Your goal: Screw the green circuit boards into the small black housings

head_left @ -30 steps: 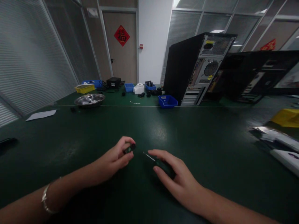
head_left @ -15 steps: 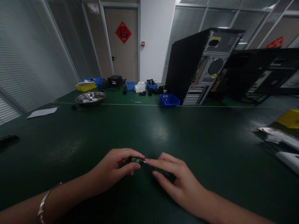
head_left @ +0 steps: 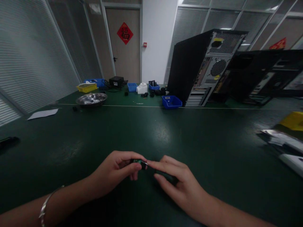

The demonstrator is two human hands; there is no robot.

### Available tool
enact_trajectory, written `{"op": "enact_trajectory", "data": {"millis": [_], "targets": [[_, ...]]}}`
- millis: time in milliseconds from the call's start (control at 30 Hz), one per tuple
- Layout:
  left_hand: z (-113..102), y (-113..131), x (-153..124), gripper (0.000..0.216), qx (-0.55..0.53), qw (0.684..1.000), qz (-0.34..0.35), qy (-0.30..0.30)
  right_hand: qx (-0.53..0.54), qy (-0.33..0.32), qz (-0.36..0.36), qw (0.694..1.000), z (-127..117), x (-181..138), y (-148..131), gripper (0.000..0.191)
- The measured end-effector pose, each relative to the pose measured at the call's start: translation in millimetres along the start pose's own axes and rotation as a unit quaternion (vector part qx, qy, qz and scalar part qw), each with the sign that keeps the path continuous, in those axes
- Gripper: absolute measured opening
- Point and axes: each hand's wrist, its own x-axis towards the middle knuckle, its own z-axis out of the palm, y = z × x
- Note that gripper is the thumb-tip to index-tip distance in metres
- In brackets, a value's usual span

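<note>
My left hand (head_left: 121,165) pinches a small green circuit board (head_left: 136,161) between thumb and fingers, low in the middle of the head view. A small black part (head_left: 143,165) shows at the board's right end, beside the thumb tip. My right hand (head_left: 178,175) is closed around a dark-handled tool (head_left: 167,175), mostly covered by the fingers. A bit of thin metal shows by its index fingertip, right at the board's end. Whether the tool touches the board I cannot tell. Both hands are just above the dark green table (head_left: 118,132).
At the back stand a metal bowl (head_left: 92,99), a blue bin (head_left: 172,102), a yellow tray (head_left: 87,87) and a white plastic housing (head_left: 142,88). A black computer tower (head_left: 189,66) rises at the back right. White paper (head_left: 43,114) lies left; a yellow bin (head_left: 293,120) sits far right.
My left hand has turned the board slightly, so less of its green face shows and the black part at its end has come into view. My right hand has barely moved.
</note>
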Motion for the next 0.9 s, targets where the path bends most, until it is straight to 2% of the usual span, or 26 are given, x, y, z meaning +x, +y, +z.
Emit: {"op": "enact_trajectory", "data": {"millis": [167, 400, 733, 900], "targets": [[1.0, -2.3, 1.1, 0.021, -0.001, 1.000, 0.008, 0.006, -0.001, 0.001, 0.000, 1.000, -0.7, -0.1, 1.8, 0.038], [-1.4, -3.4, -2.2, 0.022, 0.145, 0.986, 0.076, 0.012, -0.009, -0.019, 0.005, 1.000, -2.2, 0.0, 0.9, 0.038], [0.8, -3.0, 1.7, 0.020, -0.010, 1.000, 0.018, 0.009, 0.003, -0.011, 0.004, 1.000, -1.8, -0.2, -1.5, 0.037], [1.4, -3.1, 2.2, 0.020, -0.035, 0.999, 0.008, -0.002, 0.008, -0.003, -0.007, 1.000, -1.8, 0.1, -1.8, 0.037]]}}
